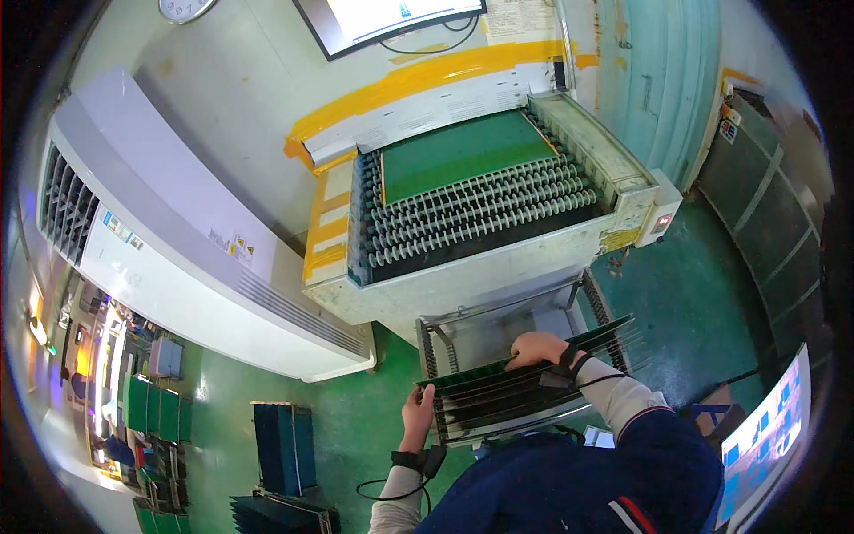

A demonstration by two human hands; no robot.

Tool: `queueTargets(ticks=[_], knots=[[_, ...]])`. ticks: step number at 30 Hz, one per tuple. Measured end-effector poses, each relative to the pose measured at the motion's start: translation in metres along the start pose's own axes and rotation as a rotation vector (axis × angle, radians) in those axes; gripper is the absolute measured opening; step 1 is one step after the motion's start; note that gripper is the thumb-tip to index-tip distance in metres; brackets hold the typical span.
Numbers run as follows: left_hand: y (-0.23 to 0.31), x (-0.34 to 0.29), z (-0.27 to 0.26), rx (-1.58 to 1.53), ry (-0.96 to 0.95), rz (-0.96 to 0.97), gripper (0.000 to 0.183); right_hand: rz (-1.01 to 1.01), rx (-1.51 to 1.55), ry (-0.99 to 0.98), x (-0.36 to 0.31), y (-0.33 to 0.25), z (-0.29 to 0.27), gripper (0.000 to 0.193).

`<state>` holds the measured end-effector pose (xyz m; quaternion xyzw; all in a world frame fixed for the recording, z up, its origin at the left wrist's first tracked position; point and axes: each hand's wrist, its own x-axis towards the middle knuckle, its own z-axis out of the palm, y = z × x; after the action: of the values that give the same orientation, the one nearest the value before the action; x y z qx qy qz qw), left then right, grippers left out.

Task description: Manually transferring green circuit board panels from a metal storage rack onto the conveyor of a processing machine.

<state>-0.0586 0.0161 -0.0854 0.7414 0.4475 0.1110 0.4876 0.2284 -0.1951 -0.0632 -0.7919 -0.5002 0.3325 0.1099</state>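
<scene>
In front of me stands a metal rack (603, 301) with slotted side rails, holding several thin dark green panels (498, 400) upright on edge. My left hand (416, 418) grips the left end of the frontmost-looking far panel, thumb against its face. Over that same green panel (476, 375) reaches my right hand (538, 349), its fingers curled around the top edge near the middle; the fingertips are partly hidden. Beyond the rack, a large green panel (463, 156) lies flat on the wheeled rollers (480, 218) of a conveyor machine.
The machine's pale front wall (463, 307) rises just behind the rack. A white air-conditioner cabinet (196, 267) lies to the left, with a dark panel stack (285, 445) on the floor. A lit screen (765, 436) is at my right, a grey cabinet (765, 196) farther right.
</scene>
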Motion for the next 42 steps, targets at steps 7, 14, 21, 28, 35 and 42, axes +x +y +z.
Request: queueTargets(ticks=[7,14,21,28,35,42], knots=[[-0.008,0.001,0.0,-0.038,0.007,-0.036,0.08,0.04,0.04,-0.066,-0.002,-0.006,-0.005,0.057],[0.011,-0.005,-0.003,0.016,-0.008,-0.035,0.079,0.047,0.009,-0.048,-0.012,-0.015,-0.014,0.058],[0.011,-0.006,-0.002,0.001,-0.013,-0.022,0.073,0.034,-0.02,-0.004,-0.006,-0.004,-0.004,0.059],[0.005,-0.003,-0.004,0.053,-0.003,0.004,0.077,0.027,-0.012,0.015,-0.003,-0.002,0.002,0.06],[0.008,-0.005,-0.002,0.018,-0.006,-0.027,0.079,0.048,0.028,-0.019,-0.018,-0.016,-0.013,0.057],[0.01,-0.004,-0.001,0.068,-0.012,-0.002,0.079,0.012,-0.009,0.06,-0.014,-0.007,-0.004,0.058]])
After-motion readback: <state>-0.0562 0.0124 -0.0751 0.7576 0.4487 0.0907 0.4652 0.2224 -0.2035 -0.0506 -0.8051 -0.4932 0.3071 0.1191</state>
